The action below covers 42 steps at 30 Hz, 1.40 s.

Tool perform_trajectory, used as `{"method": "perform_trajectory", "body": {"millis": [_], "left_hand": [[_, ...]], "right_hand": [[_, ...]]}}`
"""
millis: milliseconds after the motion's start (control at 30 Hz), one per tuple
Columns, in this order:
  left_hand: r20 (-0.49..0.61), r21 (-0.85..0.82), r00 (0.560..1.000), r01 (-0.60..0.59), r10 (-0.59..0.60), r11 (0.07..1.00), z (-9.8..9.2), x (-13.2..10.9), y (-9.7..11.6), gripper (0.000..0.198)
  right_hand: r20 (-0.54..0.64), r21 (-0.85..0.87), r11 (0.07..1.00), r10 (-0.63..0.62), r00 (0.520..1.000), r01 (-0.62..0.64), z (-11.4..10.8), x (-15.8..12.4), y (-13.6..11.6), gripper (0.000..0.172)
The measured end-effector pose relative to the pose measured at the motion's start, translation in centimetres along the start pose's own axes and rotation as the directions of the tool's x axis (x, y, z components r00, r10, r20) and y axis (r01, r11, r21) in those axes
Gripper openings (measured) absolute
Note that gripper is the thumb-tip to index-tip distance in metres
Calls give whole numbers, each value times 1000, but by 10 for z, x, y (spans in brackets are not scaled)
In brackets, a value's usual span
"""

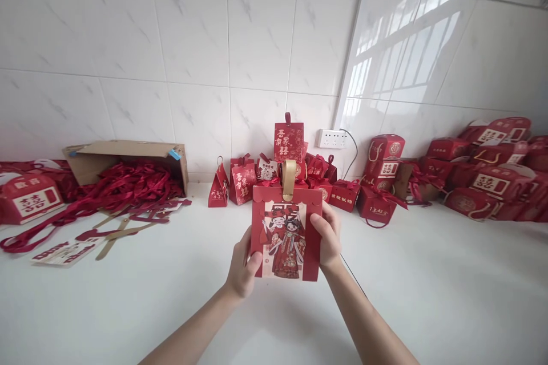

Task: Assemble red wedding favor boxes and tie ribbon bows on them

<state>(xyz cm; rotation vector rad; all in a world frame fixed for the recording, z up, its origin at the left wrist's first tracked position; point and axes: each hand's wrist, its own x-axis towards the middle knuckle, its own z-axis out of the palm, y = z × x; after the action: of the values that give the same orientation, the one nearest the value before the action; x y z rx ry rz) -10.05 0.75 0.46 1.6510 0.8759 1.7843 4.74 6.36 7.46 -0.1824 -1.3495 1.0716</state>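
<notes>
White tabletop [428,285], tiled wall. Fingers of left hand [242,269] and right hand [327,236] clasp the red gift box [286,242] by its sides, upright above the tabletop. Risk, judged: a hard squeeze could crease its card walls.

I see glossy white wall tiles [192,28] across the top. A window reflection [385,51] shines upper right. A plain white surface [449,296] fills the bottom.

We see a matt red paper gift box [286,239] with a gold satin strap [289,178], satin ribbons [124,185] left of it, on a smooth white worktop [428,285] below glossy tiles [192,28].
</notes>
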Motion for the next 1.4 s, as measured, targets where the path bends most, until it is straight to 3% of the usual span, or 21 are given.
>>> {"method": "perform_trajectory", "body": {"millis": [1400], "left_hand": [[-23,-30,999,23,-24,999,-1,0,-4,61]], "right_hand": [[8,5,1000,3,1000,-3,-1,0,2,20]]}}
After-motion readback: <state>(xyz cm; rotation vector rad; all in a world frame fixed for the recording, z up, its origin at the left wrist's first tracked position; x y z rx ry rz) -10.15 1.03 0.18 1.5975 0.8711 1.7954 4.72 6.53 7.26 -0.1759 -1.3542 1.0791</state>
